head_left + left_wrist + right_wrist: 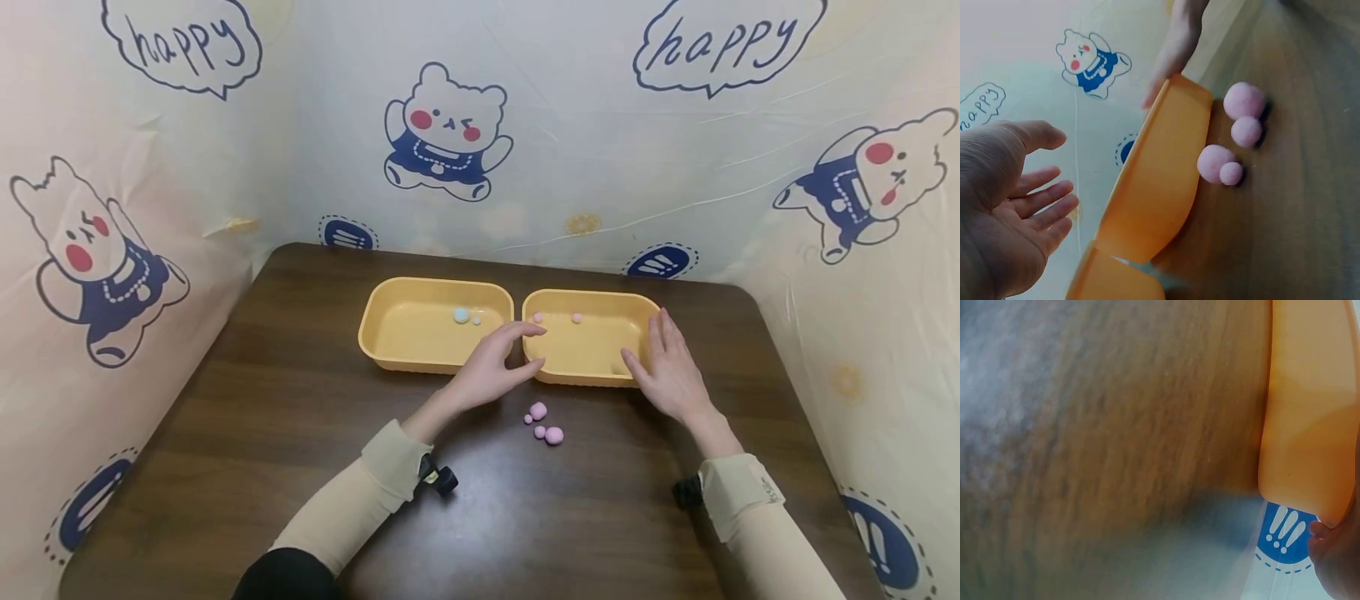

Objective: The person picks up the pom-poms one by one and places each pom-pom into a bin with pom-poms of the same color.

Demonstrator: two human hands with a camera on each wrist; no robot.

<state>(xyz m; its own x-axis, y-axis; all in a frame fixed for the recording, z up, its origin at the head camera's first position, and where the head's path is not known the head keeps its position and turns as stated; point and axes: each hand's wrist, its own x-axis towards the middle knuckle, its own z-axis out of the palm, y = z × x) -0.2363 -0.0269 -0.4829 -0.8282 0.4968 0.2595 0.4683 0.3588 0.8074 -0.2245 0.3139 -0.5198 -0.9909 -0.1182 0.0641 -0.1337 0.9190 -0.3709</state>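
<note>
- The left hand [495, 364] is hovering at the left end of the right tray [588, 343], thumb and fingers spread apart and holding nothing;
- the right hand [671, 371] is lying along that tray's right end, fingers extended and thumb apart, seemingly touching the wall; it is perhaps steadying or squaring the tray;
- four pink balls [553, 436] are lying on the table [300, 425] just in front, in two pairs, probably for easy reach;
- two other pink balls [577, 318] are sitting inside the right tray, two blue balls [461, 315] inside the left tray [412, 333]; this is likely keeping colours apart
</note>
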